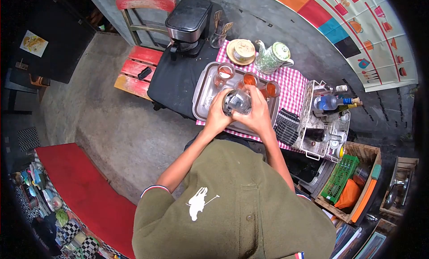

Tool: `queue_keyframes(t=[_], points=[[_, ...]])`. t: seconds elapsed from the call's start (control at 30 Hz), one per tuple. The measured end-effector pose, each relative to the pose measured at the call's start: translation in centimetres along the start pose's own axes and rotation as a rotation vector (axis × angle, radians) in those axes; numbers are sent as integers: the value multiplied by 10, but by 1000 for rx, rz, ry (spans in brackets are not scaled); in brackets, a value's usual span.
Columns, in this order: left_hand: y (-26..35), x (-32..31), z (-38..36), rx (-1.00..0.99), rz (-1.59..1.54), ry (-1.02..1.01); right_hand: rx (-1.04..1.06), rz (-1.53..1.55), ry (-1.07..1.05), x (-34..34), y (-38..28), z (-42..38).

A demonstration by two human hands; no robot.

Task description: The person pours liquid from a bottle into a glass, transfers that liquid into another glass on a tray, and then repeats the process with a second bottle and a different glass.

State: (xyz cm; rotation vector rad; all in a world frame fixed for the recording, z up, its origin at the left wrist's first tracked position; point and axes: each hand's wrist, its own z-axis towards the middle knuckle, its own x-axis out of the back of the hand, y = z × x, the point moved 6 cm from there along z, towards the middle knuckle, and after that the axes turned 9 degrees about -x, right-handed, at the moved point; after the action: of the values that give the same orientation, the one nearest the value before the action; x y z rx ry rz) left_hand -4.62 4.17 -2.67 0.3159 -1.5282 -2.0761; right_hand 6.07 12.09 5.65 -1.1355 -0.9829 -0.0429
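Observation:
Both my hands are wrapped round a rounded clear glass container [237, 101], held above the front part of a grey-brown tray [201, 110]. My left hand [218, 112] grips its left side and my right hand [258, 110] its right side. Whether it is a jar or a jug I cannot make out. Just beyond my fingers, three drinking glasses stand on the tray with reddish-brown contents: the left glass [225, 72], the middle glass [250, 79] and the right glass [271, 88]. My right hand partly covers the lower parts of the middle and right glasses.
A green-white teapot [273, 57] and a lidded pot on a saucer [243, 51] stand behind the tray on a checked cloth [292, 87]. To the left is a coffee maker [188, 20]; to the right, a wire rack [308, 120] with bottles and a dark folded cloth [286, 127].

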Motion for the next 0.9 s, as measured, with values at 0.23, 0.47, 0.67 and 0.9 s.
queue_keyframes(t=[0.23, 0.47, 0.67, 0.9], points=[[-1, -2, 2, -9, 13, 1, 11, -9, -5, -1, 6, 2], [-2, -4, 3, 17, -11, -1, -1, -2, -9, 1, 7, 3], [-2, -5, 3, 42, 6, -55, 0, 8, -9, 3, 5, 4], [-2, -6, 4, 26, 11, -52, 8, -7, -11, 3, 7, 5]])
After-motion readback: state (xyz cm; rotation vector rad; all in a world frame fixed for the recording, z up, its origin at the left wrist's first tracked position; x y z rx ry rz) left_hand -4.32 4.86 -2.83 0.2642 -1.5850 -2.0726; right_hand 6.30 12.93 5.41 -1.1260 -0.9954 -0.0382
